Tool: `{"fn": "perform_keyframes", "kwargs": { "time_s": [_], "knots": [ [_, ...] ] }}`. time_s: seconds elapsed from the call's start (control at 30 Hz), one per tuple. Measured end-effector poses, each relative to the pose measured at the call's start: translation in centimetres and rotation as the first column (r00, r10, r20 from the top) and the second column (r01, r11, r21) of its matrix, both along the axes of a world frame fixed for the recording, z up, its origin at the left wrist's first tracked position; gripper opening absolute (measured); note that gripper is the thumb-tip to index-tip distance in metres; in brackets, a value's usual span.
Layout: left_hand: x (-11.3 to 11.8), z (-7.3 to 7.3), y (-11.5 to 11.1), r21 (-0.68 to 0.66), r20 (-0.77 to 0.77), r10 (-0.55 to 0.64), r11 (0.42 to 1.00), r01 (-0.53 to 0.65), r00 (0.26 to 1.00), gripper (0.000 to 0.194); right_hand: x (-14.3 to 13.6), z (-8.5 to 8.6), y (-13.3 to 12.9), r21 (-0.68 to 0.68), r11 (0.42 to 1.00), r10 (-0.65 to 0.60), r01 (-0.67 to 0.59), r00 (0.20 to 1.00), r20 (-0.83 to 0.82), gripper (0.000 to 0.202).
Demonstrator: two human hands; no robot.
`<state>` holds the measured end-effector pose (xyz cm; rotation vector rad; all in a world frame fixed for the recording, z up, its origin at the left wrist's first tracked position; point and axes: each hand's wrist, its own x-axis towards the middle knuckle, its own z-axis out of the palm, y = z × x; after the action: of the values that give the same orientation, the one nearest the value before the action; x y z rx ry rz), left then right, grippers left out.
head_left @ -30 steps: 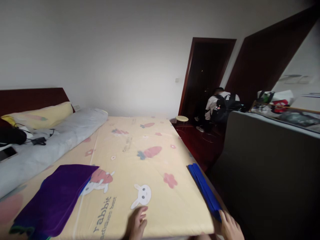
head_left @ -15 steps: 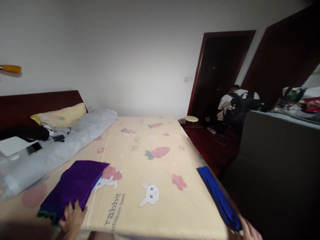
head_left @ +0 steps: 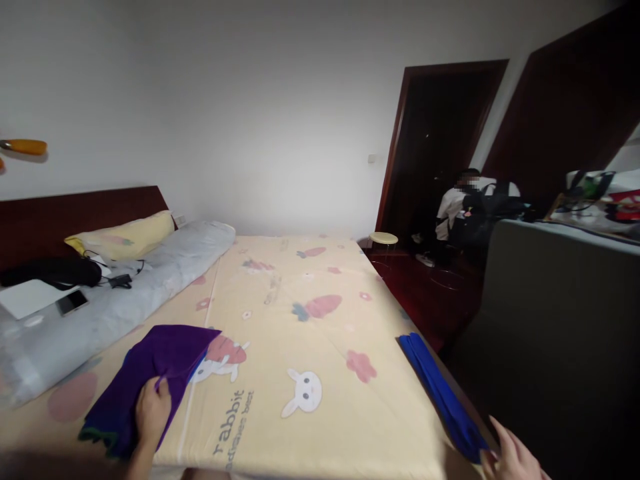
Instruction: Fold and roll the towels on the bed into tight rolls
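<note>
A folded purple cloth (head_left: 173, 350) lies at the near left of the bed, with a dark green edge at its near end and a bit of blue under its right side. My left hand (head_left: 153, 410) is closed on the top of it, pinching up a small fold. Along the bed's right edge lies a blue cloth (head_left: 437, 393) folded into a long narrow strip. At its near end is my right hand (head_left: 515, 457), partly cut off by the frame. Its fingers are apart, one stretched out, with the fingertips beside the cloth's end.
The bed's rabbit-print sheet (head_left: 270, 433) spreads under both cloths. On the left are a rolled grey quilt (head_left: 170, 267), a phone (head_left: 73, 302) and a yellow pillow (head_left: 125, 237). A dark grey panel (head_left: 560, 333) stands at right. A person (head_left: 455, 207) sits near the door, beyond a stool (head_left: 383, 239).
My left hand has gone from lying spread on the purple cloth to pinching it, slightly farther up. My right hand's fingers have spread at the blue cloth's end. The view has shifted slightly.
</note>
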<state>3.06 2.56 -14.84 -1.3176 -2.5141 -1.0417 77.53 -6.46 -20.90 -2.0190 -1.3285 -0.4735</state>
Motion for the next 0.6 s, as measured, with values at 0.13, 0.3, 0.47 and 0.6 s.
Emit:
{"fn": "perform_keyframes", "kwargs": {
  "time_s": [0.13, 0.3, 0.47, 0.6],
  "knots": [
    [9.0, 4.5, 4.3, 0.151, 0.109, -0.278, 0.954, 0.261, 0.954, 0.032, -5.6, 1.3, 3.7, 0.141, 0.976, 0.209, -0.165, 0.888, -0.410, 0.044],
    [24.5, 1.9, 5.7, 0.136, 0.160, -0.600, 0.800, 0.585, 0.783, 0.024, -19.4, 0.8, 7.3, 0.154, 0.808, 0.225, -0.569, 0.056, -0.973, 0.060],
    [36.3, -1.6, 0.1, 0.125, 0.234, -0.790, 0.602, 0.789, 0.566, 0.025, -26.3, 0.3, 8.4, 0.323, 0.696, 0.054, -0.642, -0.401, -0.914, 0.066],
    [38.0, -2.1, -4.4, 0.179, 0.402, -0.879, 0.350, 0.919, 0.257, 0.023, -24.4, 0.3, 8.7, 0.292, 0.646, 0.144, -0.705, -0.264, -0.954, 0.047]
  ]
}}
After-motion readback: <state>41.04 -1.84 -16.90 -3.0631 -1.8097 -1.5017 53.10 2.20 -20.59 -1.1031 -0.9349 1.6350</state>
